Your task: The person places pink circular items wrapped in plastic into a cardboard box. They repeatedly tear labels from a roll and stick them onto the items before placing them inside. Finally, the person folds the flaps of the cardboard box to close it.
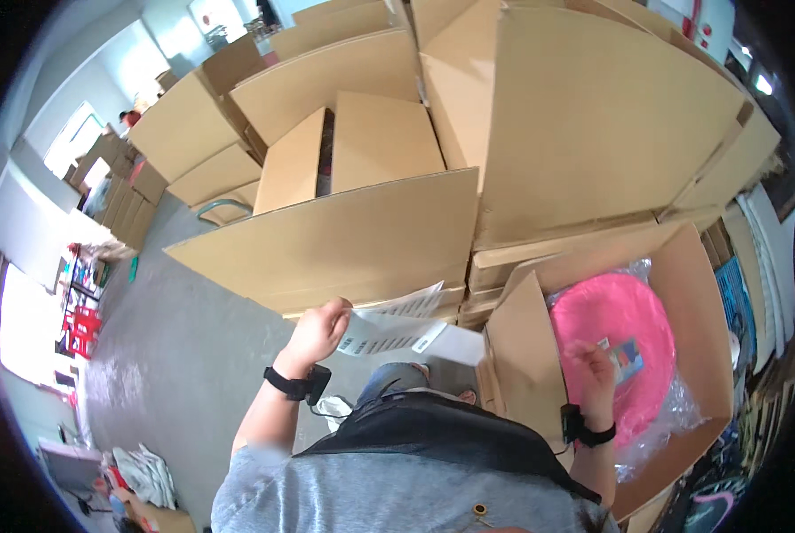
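Observation:
My left hand point(319, 332) is closed in a pinch on the edge of several white label sheets point(389, 333), printed in dark rows, which fan out to the right in front of my waist. My right hand point(596, 371) is over an open cardboard box point(713, 355) at the right, its fingers curled together. Something small and white shows at its fingertips, too small to name. Below it lies a round, bright pink object point(624, 302) in clear plastic wrap point(677, 404). A coloured card point(627, 360) rests on the pink surface beside my fingers.
Large open cartons point(344, 240) stand ahead, their flaps raised. A tall carton point(602, 124) rises behind the box. Grey floor point(202, 355) stretches to the left, with red stools point(84, 330) and stacked boxes point(122, 209) farther off. Flat sheets point(757, 275) stand at the right.

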`<state>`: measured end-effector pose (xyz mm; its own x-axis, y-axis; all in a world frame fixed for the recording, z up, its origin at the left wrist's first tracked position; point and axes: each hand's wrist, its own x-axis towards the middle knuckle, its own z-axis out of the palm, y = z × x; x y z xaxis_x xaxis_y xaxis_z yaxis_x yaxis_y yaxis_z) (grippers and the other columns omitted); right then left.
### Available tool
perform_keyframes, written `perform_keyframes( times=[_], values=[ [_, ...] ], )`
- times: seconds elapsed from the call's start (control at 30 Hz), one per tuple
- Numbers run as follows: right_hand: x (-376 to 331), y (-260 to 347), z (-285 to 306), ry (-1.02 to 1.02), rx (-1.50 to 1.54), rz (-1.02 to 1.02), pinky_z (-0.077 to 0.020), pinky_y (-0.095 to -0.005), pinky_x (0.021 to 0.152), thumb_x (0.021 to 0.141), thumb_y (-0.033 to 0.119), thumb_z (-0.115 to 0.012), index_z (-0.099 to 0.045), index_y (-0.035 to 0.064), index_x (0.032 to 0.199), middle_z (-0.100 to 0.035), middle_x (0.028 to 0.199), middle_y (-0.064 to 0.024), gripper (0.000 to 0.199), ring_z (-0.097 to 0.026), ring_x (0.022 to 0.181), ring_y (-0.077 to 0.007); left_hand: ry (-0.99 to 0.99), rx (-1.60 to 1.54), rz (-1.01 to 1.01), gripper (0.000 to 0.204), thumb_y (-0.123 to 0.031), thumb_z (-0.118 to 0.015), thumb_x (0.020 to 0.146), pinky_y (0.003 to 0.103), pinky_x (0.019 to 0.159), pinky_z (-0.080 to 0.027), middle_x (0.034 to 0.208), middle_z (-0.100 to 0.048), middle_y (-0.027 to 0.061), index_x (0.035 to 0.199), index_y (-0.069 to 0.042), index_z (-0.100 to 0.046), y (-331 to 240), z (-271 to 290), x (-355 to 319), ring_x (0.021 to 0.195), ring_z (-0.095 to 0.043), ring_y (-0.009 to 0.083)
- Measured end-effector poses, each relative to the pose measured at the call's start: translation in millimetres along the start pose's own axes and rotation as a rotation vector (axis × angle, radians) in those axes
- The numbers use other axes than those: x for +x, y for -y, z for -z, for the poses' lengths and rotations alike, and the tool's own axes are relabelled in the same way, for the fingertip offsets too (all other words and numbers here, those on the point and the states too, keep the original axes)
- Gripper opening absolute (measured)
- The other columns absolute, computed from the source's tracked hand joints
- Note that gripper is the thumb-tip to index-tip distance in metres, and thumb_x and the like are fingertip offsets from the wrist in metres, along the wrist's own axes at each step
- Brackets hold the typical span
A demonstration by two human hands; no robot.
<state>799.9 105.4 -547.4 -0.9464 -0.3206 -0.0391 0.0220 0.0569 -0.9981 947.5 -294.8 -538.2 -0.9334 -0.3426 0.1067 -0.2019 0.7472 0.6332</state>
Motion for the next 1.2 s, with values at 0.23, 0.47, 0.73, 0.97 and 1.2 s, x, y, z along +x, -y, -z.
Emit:
perform_keyframes(
  times=[0.23, 0.47, 0.73, 0.97, 1.2],
  values=[
    [25, 36, -81, 0.294, -0.489, 0.488, -0.0389, -0.0323, 0.089, 0.075, 0.005, -0.056, -0.054, -0.0028, 0.103, -0.056, 0.104, -0.0167, 0.029, -0.052, 0.102, -0.0283, -0.152, -0.062, -0.077, 0.008, -0.002, -0.051, 0.077, 0.035, 0.058, -0.044, 0.069, -0.056, 0.0162, 0.085, -0.001, -0.053, -13, 73, -30, 0.065, -0.055, 0.033],
    [60, 46, -179, 0.277, -0.422, 0.56, -0.0316, -0.0372, 0.096, 0.077, 0.009, -0.055, -0.05, -0.004, 0.111, -0.048, 0.118, -0.0212, 0.037, -0.042, 0.114, -0.0331, -0.28, -0.06, -0.111, 0.005, -0.001, -0.052, 0.076, 0.034, 0.057, -0.043, 0.069, -0.054, 0.0145, 0.081, -0.001, -0.053, 43, 116, -56, 0.064, -0.053, 0.0316],
    [77, 35, -334, 0.16, -0.775, 0.784, -0.0136, -0.0496, 0.102, 0.076, 0.02, -0.06, -0.024, 0.0053, 0.134, -0.003, 0.14, -0.0259, 0.07, -0.008, 0.128, -0.0435, -0.331, -0.016, -0.034, 0.005, 0.0, -0.053, 0.074, 0.034, 0.056, -0.044, 0.068, -0.055, 0.0139, 0.079, -0.001, -0.056, 138, 163, -105, 0.063, -0.055, 0.0306],
    [85, 21, -391, -0.078, -0.618, 0.788, -0.0116, -0.0513, 0.102, 0.074, 0.013, -0.06, -0.022, 0.0017, 0.134, 0.002, 0.139, -0.0288, 0.072, -0.004, 0.128, -0.044, -0.826, -0.297, 0.227, 0.005, -0.002, -0.046, 0.084, 0.02, 0.062, -0.038, 0.079, -0.053, 0.0012, 0.084, -0.001, -0.052, 227, 267, -184, 0.071, -0.046, 0.0071],
    [86, 28, -392, -0.048, -0.742, 0.781, -0.0135, -0.05, 0.101, 0.074, 0.012, -0.061, -0.019, 0.001, 0.134, 0.002, 0.138, -0.0296, 0.074, -0.005, 0.128, -0.0444, -1.051, 0.697, 0.806, 0.021, -0.008, -0.043, 0.083, 0.038, 0.073, -0.043, 0.093, -0.059, 0.0215, 0.098, 0.0, -0.055, 333, 409, -208, 0.086, -0.057, 0.0349]
  ],
)
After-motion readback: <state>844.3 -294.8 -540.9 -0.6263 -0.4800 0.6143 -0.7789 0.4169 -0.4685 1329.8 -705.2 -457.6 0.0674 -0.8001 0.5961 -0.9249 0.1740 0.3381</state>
